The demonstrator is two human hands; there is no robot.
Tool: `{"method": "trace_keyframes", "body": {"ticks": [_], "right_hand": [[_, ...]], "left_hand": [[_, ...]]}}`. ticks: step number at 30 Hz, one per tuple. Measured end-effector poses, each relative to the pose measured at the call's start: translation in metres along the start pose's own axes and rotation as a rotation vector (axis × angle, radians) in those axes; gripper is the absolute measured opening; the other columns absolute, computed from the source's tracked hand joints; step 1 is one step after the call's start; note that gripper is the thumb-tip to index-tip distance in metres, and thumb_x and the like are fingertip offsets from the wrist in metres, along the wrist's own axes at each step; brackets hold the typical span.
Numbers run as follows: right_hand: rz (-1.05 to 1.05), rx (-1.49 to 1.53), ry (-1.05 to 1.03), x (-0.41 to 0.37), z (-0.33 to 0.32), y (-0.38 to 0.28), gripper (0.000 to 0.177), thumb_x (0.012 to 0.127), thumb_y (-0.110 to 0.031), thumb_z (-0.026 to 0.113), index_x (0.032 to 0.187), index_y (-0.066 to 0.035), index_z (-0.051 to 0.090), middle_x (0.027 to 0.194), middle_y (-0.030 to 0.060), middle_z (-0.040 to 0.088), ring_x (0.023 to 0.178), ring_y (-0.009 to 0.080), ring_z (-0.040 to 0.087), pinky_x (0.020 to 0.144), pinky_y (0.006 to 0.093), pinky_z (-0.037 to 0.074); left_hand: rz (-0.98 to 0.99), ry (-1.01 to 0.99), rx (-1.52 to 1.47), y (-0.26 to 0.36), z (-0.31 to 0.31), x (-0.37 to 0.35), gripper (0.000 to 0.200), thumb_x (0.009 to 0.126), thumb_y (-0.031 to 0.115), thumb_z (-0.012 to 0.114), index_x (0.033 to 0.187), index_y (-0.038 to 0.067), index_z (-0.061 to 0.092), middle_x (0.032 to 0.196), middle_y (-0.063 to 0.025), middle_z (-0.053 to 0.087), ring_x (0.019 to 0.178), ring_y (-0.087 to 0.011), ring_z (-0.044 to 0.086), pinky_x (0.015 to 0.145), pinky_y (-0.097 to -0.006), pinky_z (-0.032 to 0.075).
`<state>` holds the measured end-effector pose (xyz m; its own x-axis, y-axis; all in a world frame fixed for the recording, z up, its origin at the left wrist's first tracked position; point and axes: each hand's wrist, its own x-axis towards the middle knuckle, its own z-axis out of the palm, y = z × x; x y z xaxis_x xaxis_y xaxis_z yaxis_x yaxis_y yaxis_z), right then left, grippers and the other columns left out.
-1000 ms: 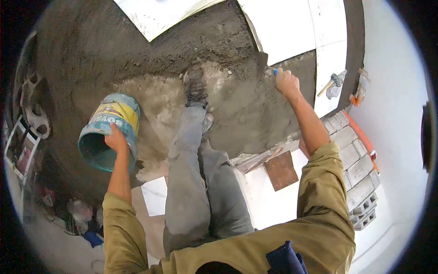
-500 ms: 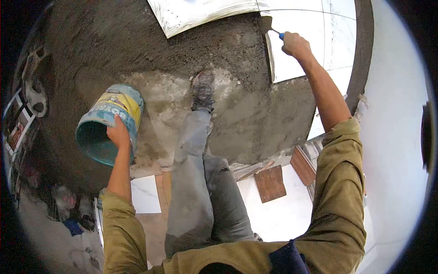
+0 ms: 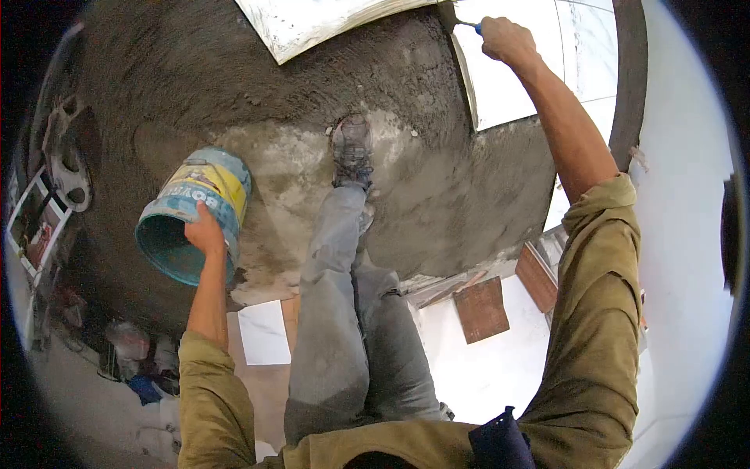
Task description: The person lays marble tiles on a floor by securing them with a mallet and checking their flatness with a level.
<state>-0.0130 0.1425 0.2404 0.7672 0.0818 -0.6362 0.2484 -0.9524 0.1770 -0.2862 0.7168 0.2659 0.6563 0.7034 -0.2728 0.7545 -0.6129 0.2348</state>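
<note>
A teal bucket (image 3: 226,205) with a yellow label is tipped on the left, its mouth facing down toward me. My left hand (image 3: 205,231) grips its rim, fingers partly hidden by the wall. At the upper right, my right hand (image 3: 506,41) is closed around the blue handle of a small trowel (image 3: 448,17). The trowel's blade is at the edge of the laid white tiles (image 3: 504,90), beside grey mortar (image 3: 410,74). A separate white tile (image 3: 312,27) with smeared edges lies on the mortar at the top; its upper part is out of view.
My shoe (image 3: 351,148) stands on the mortar-stained floor. Brown tile pieces (image 3: 481,309) lie on a white surface at the lower right. A white wall (image 3: 680,195) runs along the right. A metal frame (image 3: 39,227) and clutter stand at the far left.
My right hand and the trowel have moved slightly up along the tile edge. The bucket stays in my left hand, almost unmoved. The whole view has shifted a little.
</note>
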Motion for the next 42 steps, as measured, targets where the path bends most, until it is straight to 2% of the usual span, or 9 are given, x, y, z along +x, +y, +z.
{"method": "trace_keyframes", "body": {"ticks": [4, 6, 7, 12, 16, 22, 31, 38, 42], "right_hand": [[0.018, 0.038, 0.066, -0.018, 0.023, -0.009, 0.021, 0.086, -0.009, 0.053, 0.099, -0.001, 0.068, 0.096, 0.0218, 0.07, 0.089, 0.0343, 0.07, 0.076, 0.0451, 0.057], [-0.08, -0.025, 0.207, -0.026, 0.031, -0.016, 0.022, 0.094, -0.011, 0.046, 0.107, -0.001, 0.061, 0.09, 0.0222, 0.066, 0.078, 0.0363, 0.07, 0.065, 0.0448, 0.058], [-0.092, 0.01, 0.197, -0.035, 0.034, -0.018, 0.021, 0.088, -0.012, 0.054, 0.1, 0.0, 0.066, 0.097, 0.0213, 0.066, 0.079, 0.0336, 0.07, 0.072, 0.0453, 0.058], [0.075, 0.327, 0.043, -0.104, 0.058, -0.032, 0.035, 0.092, -0.015, 0.05, 0.126, -0.006, 0.048, 0.087, 0.02, 0.063, 0.074, 0.0358, 0.068, 0.063, 0.0442, 0.057], [0.231, 0.794, -0.332, -0.167, 0.105, -0.062, 0.041, 0.086, -0.025, 0.054, 0.116, 0.003, 0.047, 0.097, 0.0319, 0.065, 0.089, 0.0495, 0.064, 0.082, 0.0533, 0.052], [0.494, 1.085, -0.207, -0.197, 0.154, -0.112, 0.041, 0.085, -0.027, 0.053, 0.111, 0.004, 0.049, 0.103, 0.0306, 0.064, 0.099, 0.0485, 0.062, 0.086, 0.0524, 0.05], [0.764, 0.985, -0.003, -0.156, 0.214, -0.119, 0.036, 0.087, -0.023, 0.055, 0.113, 0.001, 0.054, 0.114, 0.0219, 0.062, 0.101, 0.0407, 0.065, 0.088, 0.0505, 0.051], [0.907, 1.02, -0.115, -0.31, 0.32, -0.115, 0.039, 0.086, -0.028, 0.055, 0.116, -0.003, 0.054, 0.113, 0.0246, 0.062, 0.102, 0.0437, 0.063, 0.087, 0.0529, 0.05], [0.791, 1.012, -0.17, -0.355, 0.325, -0.124, 0.042, 0.084, -0.037, 0.057, 0.109, -0.003, 0.054, 0.101, 0.0245, 0.067, 0.097, 0.0439, 0.064, 0.085, 0.0538, 0.05]], "left_hand": [[-0.121, -0.005, 0.015, 0.003, 0.002, 0.0, 0.05, 0.09, 0.031, 0.065, 0.108, -0.015, 0.063, 0.109, -0.0287, 0.067, 0.101, -0.0403, 0.065, 0.088, -0.0425, 0.049], [-0.103, -0.006, -0.003, 0.006, 0.002, -0.002, 0.049, 0.09, 0.03, 0.065, 0.108, -0.015, 0.062, 0.108, -0.0282, 0.067, 0.1, -0.0399, 0.065, 0.088, -0.0426, 0.049], [-0.101, -0.002, -0.028, 0.007, 0.001, -0.003, 0.049, 0.09, 0.03, 0.066, 0.108, -0.015, 0.062, 0.107, -0.0277, 0.067, 0.1, -0.0396, 0.065, 0.087, -0.0426, 0.049], [-0.111, -0.054, 0.002, -0.005, 0.0, 0.005, 0.05, 0.09, 0.029, 0.066, 0.112, -0.016, 0.061, 0.11, -0.0268, 0.067, 0.1, -0.0379, 0.065, 0.089, -0.0426, 0.048], [-0.122, -0.077, -0.063, 0.0, -0.001, 0.0, 0.054, 0.089, 0.03, 0.066, 0.116, -0.017, 0.058, 0.115, -0.0271, 0.065, 0.102, -0.0376, 0.065, 0.089, -0.0424, 0.048], [-0.142, -0.087, 0.003, 0.011, -0.006, -0.006, 0.056, 0.089, 0.031, 0.066, 0.117, -0.017, 0.058, 0.115, -0.0254, 0.065, 0.099, -0.0351, 0.065, 0.084, -0.0438, 0.051], [-0.208, -0.079, 0.046, 0.006, -0.003, -0.002, 0.059, 0.087, 0.033, 0.069, 0.114, -0.018, 0.057, 0.114, -0.0246, 0.064, 0.099, -0.0364, 0.065, 0.08, -0.0475, 0.054], [-0.192, -0.088, -0.049, 0.007, -0.002, -0.006, 0.058, 0.088, 0.033, 0.069, 0.114, -0.017, 0.056, 0.115, -0.0241, 0.062, 0.095, -0.0363, 0.065, 0.076, -0.0488, 0.054], [-0.193, -0.109, -0.091, 0.01, -0.004, -0.011, 0.055, 0.088, 0.033, 0.069, 0.11, -0.017, 0.058, 0.111, -0.0219, 0.063, 0.09, -0.0329, 0.065, 0.074, -0.047, 0.053]]}}
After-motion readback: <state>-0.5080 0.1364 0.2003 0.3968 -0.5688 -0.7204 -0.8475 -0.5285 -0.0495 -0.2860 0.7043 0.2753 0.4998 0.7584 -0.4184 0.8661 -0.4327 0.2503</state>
